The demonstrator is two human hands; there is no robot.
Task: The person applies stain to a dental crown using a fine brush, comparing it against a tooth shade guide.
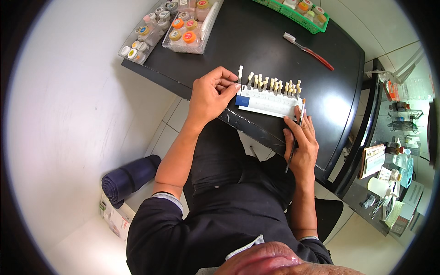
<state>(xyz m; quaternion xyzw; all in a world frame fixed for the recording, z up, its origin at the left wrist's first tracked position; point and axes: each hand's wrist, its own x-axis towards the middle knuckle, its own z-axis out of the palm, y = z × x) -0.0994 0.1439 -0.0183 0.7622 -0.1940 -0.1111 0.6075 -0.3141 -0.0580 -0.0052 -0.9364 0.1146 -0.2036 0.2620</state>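
The rack (270, 104) is stretched rightward from the left hand (210, 97), narrowed at the end tab (240, 72) (grip cannot be told), to the right hand (303, 145), where a brush (290, 158) is held.

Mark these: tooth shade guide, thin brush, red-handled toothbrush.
Tooth shade guide (269, 102), head view: white holder panel.
Thin brush (291, 155), head view: lower handle.
Red-handled toothbrush (316, 56), head view: handle.

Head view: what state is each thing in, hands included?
left hand: at the white holder's left end, grip unclear
right hand: gripping the brush
brush: held, tip uppermost in the picture
tooth-shaped tabs: lined up along the holder
toothbrush: lying on the table, unheld
jars in clear tray: capped
navy cloth: rolled up
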